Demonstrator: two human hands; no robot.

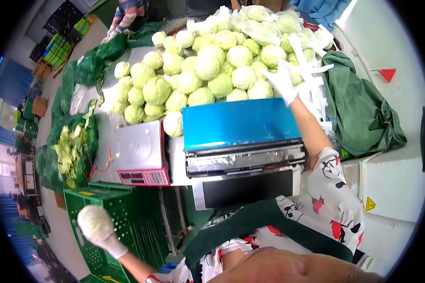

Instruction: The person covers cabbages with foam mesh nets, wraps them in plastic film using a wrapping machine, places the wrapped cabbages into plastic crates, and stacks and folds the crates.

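Note:
Low at the left, my white-gloved left hand (111,243) is closed around a pale round bundle (93,221), apparently a wrapped cabbage, above a green crate (139,226). My right hand (283,83), also in a white glove, reaches over the right side of the pile of cabbages (208,63) with its fingers apart. It holds nothing, and whether it touches a cabbage I cannot tell. Below that forearm stands a blue-topped wrapping machine (241,123). A flat silver scale (139,146) with a red front edge sits to its left.
White net sleeves (264,33) lie over the back cabbages. Green mesh sacks (71,94) and loose leaves (70,153) line the left side. A dark green cloth (359,108) hangs at the right. At the back left is another person's striped sleeve (127,14).

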